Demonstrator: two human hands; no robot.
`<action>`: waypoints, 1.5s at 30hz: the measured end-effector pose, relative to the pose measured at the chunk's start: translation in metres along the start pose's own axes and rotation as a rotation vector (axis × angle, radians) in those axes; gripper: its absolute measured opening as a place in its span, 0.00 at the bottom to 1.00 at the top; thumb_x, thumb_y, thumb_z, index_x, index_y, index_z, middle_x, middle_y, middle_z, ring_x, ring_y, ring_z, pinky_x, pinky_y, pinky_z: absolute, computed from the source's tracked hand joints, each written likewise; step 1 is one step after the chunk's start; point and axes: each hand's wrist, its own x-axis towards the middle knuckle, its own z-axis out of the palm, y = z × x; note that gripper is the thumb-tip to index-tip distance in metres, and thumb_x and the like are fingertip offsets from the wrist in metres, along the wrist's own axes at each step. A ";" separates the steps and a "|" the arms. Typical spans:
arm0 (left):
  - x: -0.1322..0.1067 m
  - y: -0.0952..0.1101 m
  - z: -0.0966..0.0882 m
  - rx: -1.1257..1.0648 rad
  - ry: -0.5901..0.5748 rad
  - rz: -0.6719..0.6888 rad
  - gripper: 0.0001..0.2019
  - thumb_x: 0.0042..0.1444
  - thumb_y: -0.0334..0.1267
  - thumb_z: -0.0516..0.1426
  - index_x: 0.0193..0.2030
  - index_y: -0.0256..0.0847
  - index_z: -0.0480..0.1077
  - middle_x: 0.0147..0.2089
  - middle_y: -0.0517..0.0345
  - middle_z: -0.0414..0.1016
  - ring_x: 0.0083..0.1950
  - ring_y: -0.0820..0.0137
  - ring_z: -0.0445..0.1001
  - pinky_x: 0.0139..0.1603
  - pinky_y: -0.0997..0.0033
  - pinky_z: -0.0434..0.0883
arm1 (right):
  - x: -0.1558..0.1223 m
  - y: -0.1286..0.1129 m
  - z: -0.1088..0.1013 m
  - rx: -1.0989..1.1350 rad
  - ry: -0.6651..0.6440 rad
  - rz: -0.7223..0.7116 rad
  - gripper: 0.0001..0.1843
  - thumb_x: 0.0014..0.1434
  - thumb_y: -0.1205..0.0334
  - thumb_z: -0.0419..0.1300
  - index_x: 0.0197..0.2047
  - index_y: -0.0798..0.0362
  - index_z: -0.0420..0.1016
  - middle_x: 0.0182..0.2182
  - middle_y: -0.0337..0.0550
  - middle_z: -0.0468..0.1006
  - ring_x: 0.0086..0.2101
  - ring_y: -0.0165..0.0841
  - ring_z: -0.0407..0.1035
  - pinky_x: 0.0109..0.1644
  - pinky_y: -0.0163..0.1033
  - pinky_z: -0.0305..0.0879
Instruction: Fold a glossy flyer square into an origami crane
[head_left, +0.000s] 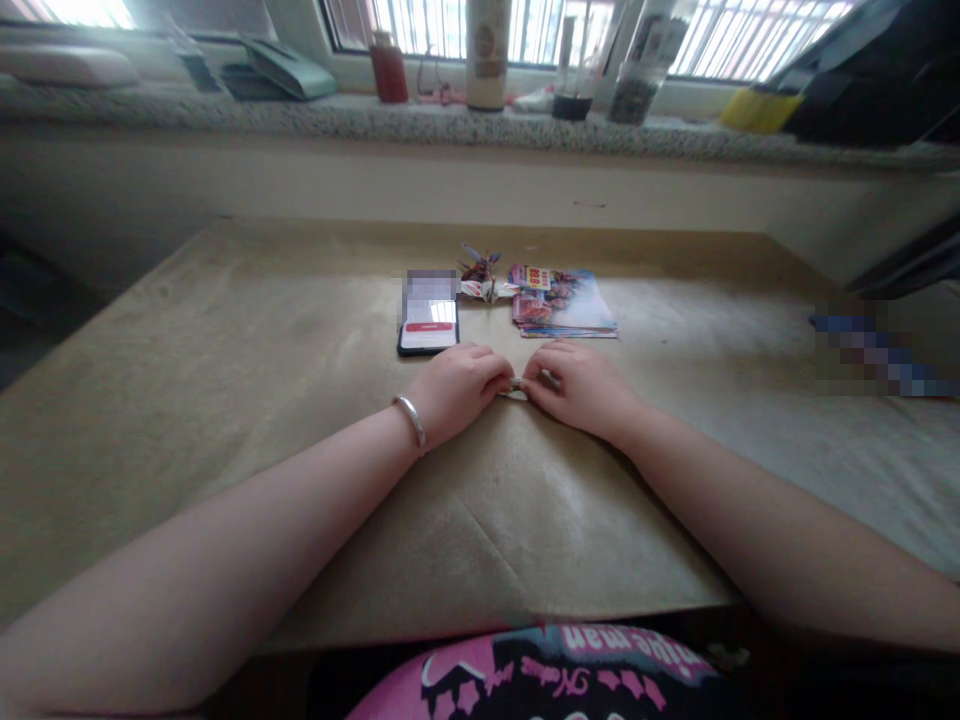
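Observation:
In the head view both my hands meet at the middle of the table, fingertips down near its surface. A small, light, narrow piece, which looks like folded paper (515,389), shows between them. My left hand (466,390), with a silver bangle on its wrist, pinches the piece's left end. My right hand (574,385) pinches the right end between thumb and fingers. The fingers hide most of it. Just beyond my left hand lies a phone (429,338) with its screen lit. A stack of colourful printed sheets (574,302) lies beyond my right hand.
Crumpled or folded colourful paper pieces (484,275) sit between phone and stack. A cloth-covered table (300,400) spreads around. A blue strip-like item (885,355) lies at the right. Bottles, including a red one (388,68), stand on the stone windowsill (337,118) behind.

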 end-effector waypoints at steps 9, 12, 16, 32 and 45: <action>-0.004 -0.001 -0.003 -0.085 -0.046 0.106 0.06 0.60 0.31 0.53 0.36 0.38 0.71 0.37 0.54 0.76 0.40 0.68 0.72 0.44 0.68 0.69 | -0.001 0.002 0.000 0.117 0.001 0.115 0.06 0.56 0.61 0.59 0.29 0.52 0.74 0.27 0.42 0.74 0.32 0.34 0.66 0.37 0.38 0.59; -0.005 -0.001 -0.004 -0.183 -0.025 0.144 0.06 0.58 0.35 0.57 0.41 0.38 0.71 0.46 0.50 0.74 0.46 0.67 0.72 0.47 0.67 0.70 | -0.001 0.005 0.001 0.196 0.009 0.183 0.06 0.56 0.60 0.59 0.30 0.52 0.74 0.25 0.40 0.74 0.28 0.31 0.64 0.32 0.36 0.58; -0.005 0.000 -0.002 -0.258 0.045 0.124 0.05 0.59 0.32 0.55 0.39 0.38 0.72 0.45 0.51 0.74 0.44 0.70 0.72 0.46 0.69 0.71 | -0.001 0.008 0.003 0.354 -0.044 0.248 0.07 0.56 0.59 0.57 0.31 0.53 0.74 0.23 0.38 0.74 0.25 0.29 0.64 0.29 0.35 0.58; -0.003 -0.007 0.003 -0.190 0.079 0.004 0.04 0.57 0.32 0.57 0.35 0.37 0.74 0.38 0.54 0.77 0.40 0.70 0.72 0.43 0.70 0.70 | -0.003 0.006 0.006 0.217 0.047 0.018 0.04 0.56 0.61 0.59 0.35 0.51 0.73 0.33 0.41 0.72 0.29 0.29 0.65 0.34 0.36 0.63; -0.005 0.000 -0.008 0.191 -0.057 0.148 0.08 0.60 0.34 0.54 0.37 0.39 0.76 0.35 0.54 0.79 0.38 0.67 0.75 0.40 0.68 0.69 | -0.001 0.005 -0.006 -0.070 -0.012 -0.207 0.11 0.62 0.60 0.55 0.34 0.52 0.79 0.34 0.45 0.80 0.38 0.37 0.68 0.46 0.43 0.63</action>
